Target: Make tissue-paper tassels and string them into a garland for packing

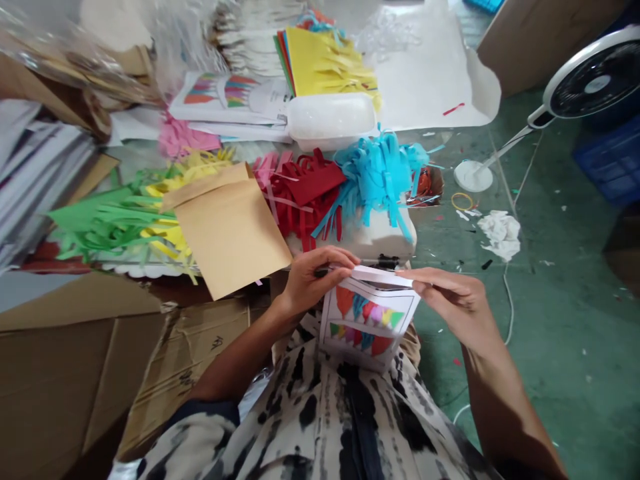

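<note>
A white paper envelope [367, 327] printed with colourful tassel garlands is held upright close to my body. Its narrow top flap is folded, and a dark gap shows below the fold. My left hand [320, 277] pinches the left end of this flap between thumb and fingers. At the right end, my right hand [453, 297] grips the same edge. Just beyond the hands lie a plain tan envelope [230, 233], dark red tissue fringe [313, 190] and light blue tissue fringe [377, 170].
Green fringe [100, 217] lies at the left. Behind it are a white plastic tray [333, 120], printed sheets [230, 93] and yellow fringed paper [330, 60]. A white fan [595, 83] stands at the right, near crumpled tissue [500, 233]. Cardboard [55, 360] fills the lower left.
</note>
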### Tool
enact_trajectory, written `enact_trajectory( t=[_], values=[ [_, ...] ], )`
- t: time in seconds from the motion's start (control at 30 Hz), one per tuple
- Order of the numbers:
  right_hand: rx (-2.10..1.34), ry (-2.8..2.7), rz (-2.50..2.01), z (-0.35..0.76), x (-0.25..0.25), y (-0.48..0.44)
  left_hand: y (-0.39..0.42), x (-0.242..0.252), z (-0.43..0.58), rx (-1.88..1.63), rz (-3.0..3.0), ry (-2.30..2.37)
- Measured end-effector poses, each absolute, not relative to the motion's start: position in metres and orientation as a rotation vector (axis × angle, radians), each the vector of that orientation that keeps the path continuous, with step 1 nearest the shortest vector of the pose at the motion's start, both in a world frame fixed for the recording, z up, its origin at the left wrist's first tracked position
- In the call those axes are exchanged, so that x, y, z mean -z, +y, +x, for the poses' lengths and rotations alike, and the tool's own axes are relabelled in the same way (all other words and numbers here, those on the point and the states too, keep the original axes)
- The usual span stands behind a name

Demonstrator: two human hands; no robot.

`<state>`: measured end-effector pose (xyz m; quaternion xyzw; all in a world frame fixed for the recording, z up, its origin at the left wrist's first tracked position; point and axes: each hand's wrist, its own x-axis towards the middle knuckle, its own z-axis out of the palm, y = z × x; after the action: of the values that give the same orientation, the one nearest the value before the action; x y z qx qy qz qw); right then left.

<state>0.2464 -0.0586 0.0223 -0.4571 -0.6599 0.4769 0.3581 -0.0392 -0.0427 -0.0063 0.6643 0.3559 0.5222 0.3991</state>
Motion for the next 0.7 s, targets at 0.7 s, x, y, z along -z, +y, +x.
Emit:
enact_trajectory(
  t=[0.7],
  values=[
    [-0.974, -1.281, -1.327, 0.201, -0.007, -0.094, -0.04, -0.001, -0.034, -1.258, 1.908, 1.043]
  ],
)
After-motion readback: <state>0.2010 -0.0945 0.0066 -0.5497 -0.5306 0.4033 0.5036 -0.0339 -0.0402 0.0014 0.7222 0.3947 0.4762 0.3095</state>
